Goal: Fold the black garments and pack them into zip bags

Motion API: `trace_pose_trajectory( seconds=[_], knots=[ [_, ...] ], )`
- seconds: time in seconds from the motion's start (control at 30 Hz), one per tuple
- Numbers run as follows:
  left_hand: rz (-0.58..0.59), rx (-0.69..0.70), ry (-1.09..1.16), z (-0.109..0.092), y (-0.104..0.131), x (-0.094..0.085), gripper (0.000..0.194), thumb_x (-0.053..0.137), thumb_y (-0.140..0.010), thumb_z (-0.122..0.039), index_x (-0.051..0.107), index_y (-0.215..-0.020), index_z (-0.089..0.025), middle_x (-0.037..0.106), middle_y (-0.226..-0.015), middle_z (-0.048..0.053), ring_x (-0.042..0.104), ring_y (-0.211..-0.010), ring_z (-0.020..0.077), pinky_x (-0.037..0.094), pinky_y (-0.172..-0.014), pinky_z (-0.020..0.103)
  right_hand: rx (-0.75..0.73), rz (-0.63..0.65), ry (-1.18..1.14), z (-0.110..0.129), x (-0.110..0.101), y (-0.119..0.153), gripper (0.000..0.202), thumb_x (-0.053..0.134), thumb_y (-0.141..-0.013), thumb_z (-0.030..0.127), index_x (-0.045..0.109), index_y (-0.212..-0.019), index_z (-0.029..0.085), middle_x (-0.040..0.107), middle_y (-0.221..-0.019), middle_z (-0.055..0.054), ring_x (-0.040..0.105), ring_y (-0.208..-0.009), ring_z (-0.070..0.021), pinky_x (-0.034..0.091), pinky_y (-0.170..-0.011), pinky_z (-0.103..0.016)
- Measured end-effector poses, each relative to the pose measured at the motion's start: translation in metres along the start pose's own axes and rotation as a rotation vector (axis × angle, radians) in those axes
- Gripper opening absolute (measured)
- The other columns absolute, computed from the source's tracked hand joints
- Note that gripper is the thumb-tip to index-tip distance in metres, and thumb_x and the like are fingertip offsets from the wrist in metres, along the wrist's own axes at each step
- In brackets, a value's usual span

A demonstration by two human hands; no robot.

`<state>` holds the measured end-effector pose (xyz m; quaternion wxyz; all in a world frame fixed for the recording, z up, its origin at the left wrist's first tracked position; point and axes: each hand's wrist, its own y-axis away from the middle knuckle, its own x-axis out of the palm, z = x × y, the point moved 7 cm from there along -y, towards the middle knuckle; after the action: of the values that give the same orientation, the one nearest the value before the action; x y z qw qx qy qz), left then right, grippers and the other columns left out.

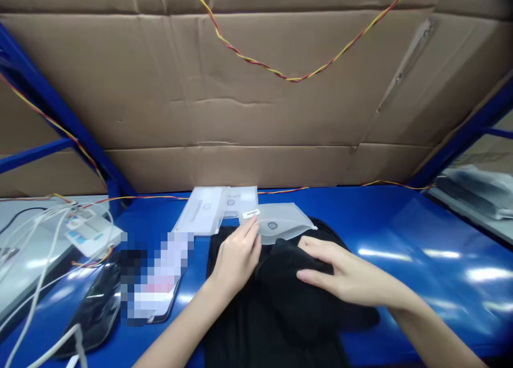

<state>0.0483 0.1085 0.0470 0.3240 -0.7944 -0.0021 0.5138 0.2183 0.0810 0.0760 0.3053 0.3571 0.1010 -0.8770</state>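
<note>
My left hand reaches over dark cloth. Its bent fingers lie on the left edge of a frosted plastic zip bag, right at a small white label; the thumb is hidden. The bag lies flat, with a round dark logo and a slider at its near right corner. My right hand is closed on a bunched black cloth, thumb and forefinger pinching it just in front of the bag. More black fabric is spread underneath, down to the bottom of the view.
More frosted bags lie behind on the left of the blue tabletop. At left are a blurred-out item, a dark glossy pouch and white cables. Plastic-wrapped packs sit far right. Cardboard stands behind, with a hanging twisted wire.
</note>
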Motion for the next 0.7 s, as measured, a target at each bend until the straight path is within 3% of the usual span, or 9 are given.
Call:
trace_pose_trajectory(
  seconds=[0.1,0.17,0.23,0.33,0.4,0.57,0.7],
  knots=[
    [0.065,0.018,0.081,-0.004,0.000,-0.002,0.038,0.044,-0.092,-0.016,0.054,-0.129,-0.014,0.053,-0.139,0.011,0.054,-0.125,0.0228,0.049,-0.103,0.036,-0.080,0.169,0.025,0.011,-0.008,-0.011,0.036,0.043,-0.096,0.045,0.057,-0.122,0.024,0.058,-0.125,-0.004,0.050,-0.119,-0.0210,0.038,-0.102,-0.032],
    [0.117,0.038,0.139,-0.006,0.001,-0.001,0.045,0.044,-0.089,-0.010,0.049,-0.133,-0.016,0.050,-0.142,0.009,0.051,-0.127,0.0214,0.048,-0.103,0.035,-0.097,0.244,0.067,0.008,-0.003,-0.024,0.035,0.040,-0.097,0.041,0.057,-0.123,0.025,0.061,-0.122,-0.004,0.054,-0.115,-0.0203,0.041,-0.101,-0.033],
    [0.149,0.054,0.166,-0.007,0.002,0.002,0.053,0.044,-0.085,-0.004,0.046,-0.136,-0.017,0.048,-0.144,0.008,0.049,-0.129,0.0200,0.047,-0.104,0.033,-0.073,0.178,0.188,-0.002,0.006,-0.042,0.030,0.040,-0.097,0.034,0.061,-0.115,0.023,0.065,-0.114,-0.005,0.059,-0.106,-0.0206,0.045,-0.095,-0.033],
    [0.173,0.068,0.124,-0.005,0.005,0.010,0.059,0.043,-0.081,0.000,0.043,-0.138,-0.016,0.047,-0.144,0.010,0.047,-0.131,0.0207,0.045,-0.106,0.034,0.028,-0.080,0.443,-0.020,0.018,-0.063,0.027,0.038,-0.095,0.020,0.063,-0.104,0.015,0.067,-0.107,-0.011,0.063,-0.099,-0.0232,0.047,-0.087,-0.033],
    [0.161,0.079,0.070,-0.006,0.007,0.014,0.060,0.042,-0.080,0.000,0.042,-0.138,-0.015,0.046,-0.145,0.012,0.047,-0.131,0.0221,0.046,-0.105,0.036,0.072,-0.158,0.513,-0.028,0.028,-0.069,0.029,0.036,-0.092,0.013,0.062,-0.104,0.011,0.068,-0.103,-0.015,0.064,-0.094,-0.0250,0.048,-0.082,-0.034],
    [0.085,0.098,-0.008,-0.016,0.008,0.010,0.055,0.038,-0.081,-0.002,0.045,-0.135,-0.008,0.047,-0.143,0.018,0.046,-0.131,0.0269,0.047,-0.104,0.041,0.111,-0.203,0.540,-0.035,0.030,-0.069,0.038,0.035,-0.087,0.005,0.059,-0.116,0.010,0.070,-0.100,-0.014,0.068,-0.084,-0.0254,0.049,-0.070,-0.033],
    [0.021,0.061,0.035,-0.025,0.006,-0.002,0.040,0.043,-0.091,-0.020,0.052,-0.128,-0.009,0.054,-0.136,0.017,0.052,-0.126,0.0276,0.047,-0.104,0.043,0.119,-0.221,0.563,-0.038,0.028,-0.069,0.037,0.037,-0.087,0.005,0.060,-0.116,0.012,0.072,-0.094,-0.013,0.068,-0.082,-0.0266,0.049,-0.069,-0.034]
  ],
)
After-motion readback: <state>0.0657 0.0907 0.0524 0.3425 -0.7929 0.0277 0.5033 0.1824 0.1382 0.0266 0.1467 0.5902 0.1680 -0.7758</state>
